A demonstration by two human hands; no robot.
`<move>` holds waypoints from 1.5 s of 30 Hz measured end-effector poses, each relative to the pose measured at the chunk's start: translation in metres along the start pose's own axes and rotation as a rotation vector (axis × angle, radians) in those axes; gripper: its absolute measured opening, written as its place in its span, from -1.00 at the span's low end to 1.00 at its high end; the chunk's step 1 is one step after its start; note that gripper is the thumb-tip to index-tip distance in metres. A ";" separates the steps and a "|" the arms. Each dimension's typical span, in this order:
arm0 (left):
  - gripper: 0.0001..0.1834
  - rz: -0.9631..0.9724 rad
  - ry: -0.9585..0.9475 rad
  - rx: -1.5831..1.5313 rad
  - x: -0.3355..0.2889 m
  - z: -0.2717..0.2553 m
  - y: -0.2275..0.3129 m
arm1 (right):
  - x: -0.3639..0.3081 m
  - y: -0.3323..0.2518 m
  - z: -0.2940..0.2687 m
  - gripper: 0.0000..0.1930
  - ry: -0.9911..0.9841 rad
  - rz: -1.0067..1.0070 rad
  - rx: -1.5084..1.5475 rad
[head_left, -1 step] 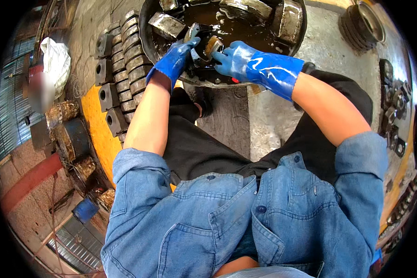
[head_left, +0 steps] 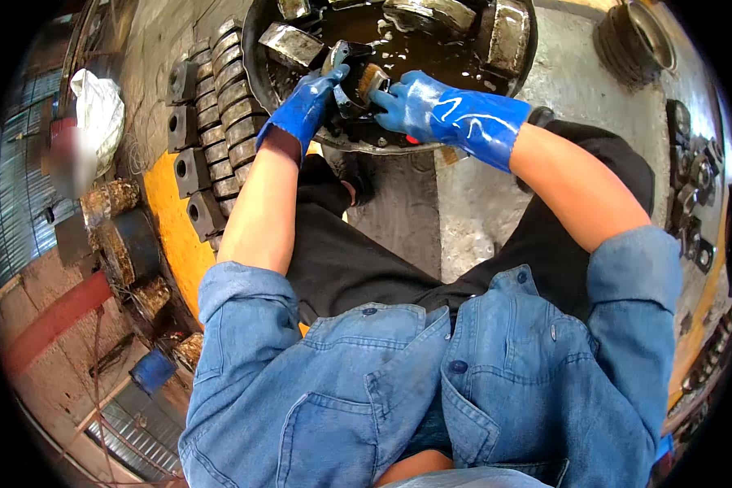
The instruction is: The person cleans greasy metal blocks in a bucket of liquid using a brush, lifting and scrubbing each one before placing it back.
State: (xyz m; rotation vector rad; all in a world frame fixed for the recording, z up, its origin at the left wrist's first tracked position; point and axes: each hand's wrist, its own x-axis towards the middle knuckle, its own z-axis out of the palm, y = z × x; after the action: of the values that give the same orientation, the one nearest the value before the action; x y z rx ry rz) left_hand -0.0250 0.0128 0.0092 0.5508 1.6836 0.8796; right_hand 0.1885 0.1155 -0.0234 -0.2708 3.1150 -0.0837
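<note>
Both my hands wear blue rubber gloves and work over a round black basin (head_left: 533, 50) of brown, oily liquid. My left hand (head_left: 315, 89) is closed on the edge of a curved, wet metal piece (head_left: 348, 54), dark with a shiny inner face. In my right hand (head_left: 405, 104) is a brush with tan bristles (head_left: 372, 79), held against or just over that piece; I cannot tell which. Several greasy metal blocks lie around the inside of the basin, among them one at the left (head_left: 293, 45) and one at the right (head_left: 504, 37).
Left of the basin stand rows of curved metal pieces (head_left: 241, 122) and dark blocks with round holes (head_left: 184, 128). A thick metal ring (head_left: 638, 45) sits at the far right, above small dark parts (head_left: 693, 191). A white bag (head_left: 98, 110) lies far left.
The brush and my right hand have shifted slightly to the left. My left hand and the curved metal piece stay almost where they were.
</note>
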 end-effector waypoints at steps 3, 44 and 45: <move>-0.43 -0.024 0.058 0.016 0.022 -0.018 -0.022 | 0.009 0.007 0.009 -0.53 0.156 -0.038 0.011; -0.26 -0.054 0.158 0.107 0.002 0.016 -0.004 | 0.053 0.043 0.088 -0.60 0.550 0.511 1.942; -0.27 -0.060 0.156 0.104 0.005 0.016 -0.005 | 0.051 0.048 0.090 -0.62 0.561 0.477 1.638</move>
State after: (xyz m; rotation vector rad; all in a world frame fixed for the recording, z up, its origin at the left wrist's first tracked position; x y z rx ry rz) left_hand -0.0110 0.0176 0.0009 0.5088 1.8862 0.8124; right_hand 0.1317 0.1491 -0.1163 0.5810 2.1980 -2.6432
